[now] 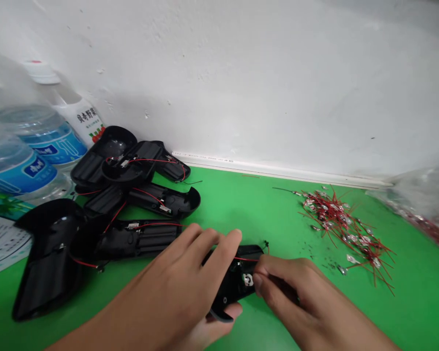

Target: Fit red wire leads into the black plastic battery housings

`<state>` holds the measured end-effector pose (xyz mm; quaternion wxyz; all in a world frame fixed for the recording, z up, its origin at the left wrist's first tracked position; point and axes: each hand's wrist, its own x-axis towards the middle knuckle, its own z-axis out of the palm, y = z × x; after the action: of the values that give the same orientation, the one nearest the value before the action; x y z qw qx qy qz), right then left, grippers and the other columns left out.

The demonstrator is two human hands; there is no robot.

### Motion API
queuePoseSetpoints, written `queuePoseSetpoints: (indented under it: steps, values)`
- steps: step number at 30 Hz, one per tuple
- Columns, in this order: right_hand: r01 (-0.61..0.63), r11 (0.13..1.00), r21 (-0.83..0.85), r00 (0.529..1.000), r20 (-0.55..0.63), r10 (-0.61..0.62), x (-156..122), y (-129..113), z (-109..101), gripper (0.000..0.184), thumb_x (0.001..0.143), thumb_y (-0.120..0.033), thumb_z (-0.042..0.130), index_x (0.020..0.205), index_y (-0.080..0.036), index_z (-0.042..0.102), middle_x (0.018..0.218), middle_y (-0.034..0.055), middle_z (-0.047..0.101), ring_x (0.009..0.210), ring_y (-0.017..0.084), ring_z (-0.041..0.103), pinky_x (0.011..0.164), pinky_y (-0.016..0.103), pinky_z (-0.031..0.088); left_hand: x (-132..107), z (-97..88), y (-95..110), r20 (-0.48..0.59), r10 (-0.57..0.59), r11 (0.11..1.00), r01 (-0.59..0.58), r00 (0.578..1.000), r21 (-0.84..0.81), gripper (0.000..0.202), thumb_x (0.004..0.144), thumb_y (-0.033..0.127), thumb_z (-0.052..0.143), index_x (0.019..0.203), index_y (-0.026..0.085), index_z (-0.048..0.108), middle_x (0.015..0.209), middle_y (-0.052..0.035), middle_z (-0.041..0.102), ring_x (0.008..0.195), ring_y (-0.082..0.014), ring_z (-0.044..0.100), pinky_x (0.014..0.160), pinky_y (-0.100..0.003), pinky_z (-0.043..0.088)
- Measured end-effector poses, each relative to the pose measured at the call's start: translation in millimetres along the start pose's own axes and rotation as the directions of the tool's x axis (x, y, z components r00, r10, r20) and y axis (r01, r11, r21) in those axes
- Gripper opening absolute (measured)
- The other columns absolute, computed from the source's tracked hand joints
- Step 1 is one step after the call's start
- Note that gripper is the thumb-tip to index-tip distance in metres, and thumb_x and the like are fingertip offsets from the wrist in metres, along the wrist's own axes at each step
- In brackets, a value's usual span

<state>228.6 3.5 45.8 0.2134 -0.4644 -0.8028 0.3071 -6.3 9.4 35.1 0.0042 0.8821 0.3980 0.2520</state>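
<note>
My left hand (190,287) is wrapped around a black plastic shell (237,280) low in the middle of the head view, fingers over its top and thumb under it. My right hand (300,297) is closed in a pinch at the shell's open side, pressing at a small white metal contact (248,280) with a thin red wire (247,259) running from it. What lies under my left palm is hidden.
Several black shells with red wires (131,204) are piled at left on the green mat (241,204). Loose red-wired metal contacts (346,229) lie at right, beside a clear bag (420,204). Water bottles (25,146) stand far left; a white wall runs behind.
</note>
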Motion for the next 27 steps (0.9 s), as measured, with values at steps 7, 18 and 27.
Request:
queuePoseSetpoints:
  steps: [7, 18, 27]
  values:
    - [0.066, 0.997, -0.037, 0.994, -0.083, -0.068, 3, -1, 5, 0.036, 0.104, -0.021, 0.04, 0.077, -0.021, 0.064, 0.059, 0.0005, 0.061, 0.047, 0.014, 0.054, 0.047, 0.022, 0.045, 5, 4.4, 2, -0.022, 0.002, 1.0, -0.003, 1.0, -0.007, 0.054, 0.091, 0.035, 0.077, 0.138, 0.018, 0.057, 0.114, -0.0103, 0.071, 0.11, -0.0295, 0.068, 0.1, -0.042, 0.058]
    - [0.11, 0.988, -0.108, 0.99, -0.073, -0.118, 6, -6, 4, 0.034, 0.102, -0.015, 0.041, 0.081, -0.02, 0.066, 0.065, 0.002, 0.067, 0.051, 0.014, 0.061, 0.056, 0.021, 0.054, 10, 3.3, 6, -0.098, 0.02, 0.999, -0.023, 0.995, -0.025, 0.033, 0.099, 0.038, 0.071, 0.122, 0.017, 0.062, 0.102, -0.0088, 0.067, 0.096, -0.0246, 0.066, 0.09, -0.038, 0.059]
    - [0.086, 0.989, -0.12, 0.996, -0.017, -0.089, 0, -11, -2, 0.038, 0.108, -0.021, 0.039, 0.082, -0.021, 0.067, 0.067, 0.0042, 0.068, 0.053, 0.015, 0.061, 0.055, 0.023, 0.055, -1, 4.9, 14, -0.086, 0.008, 0.997, -0.015, 0.996, -0.075, 0.012, 0.11, 0.012, 0.042, 0.108, 0.015, 0.053, 0.097, -0.0039, 0.062, 0.088, -0.0224, 0.059, 0.085, -0.041, 0.051]
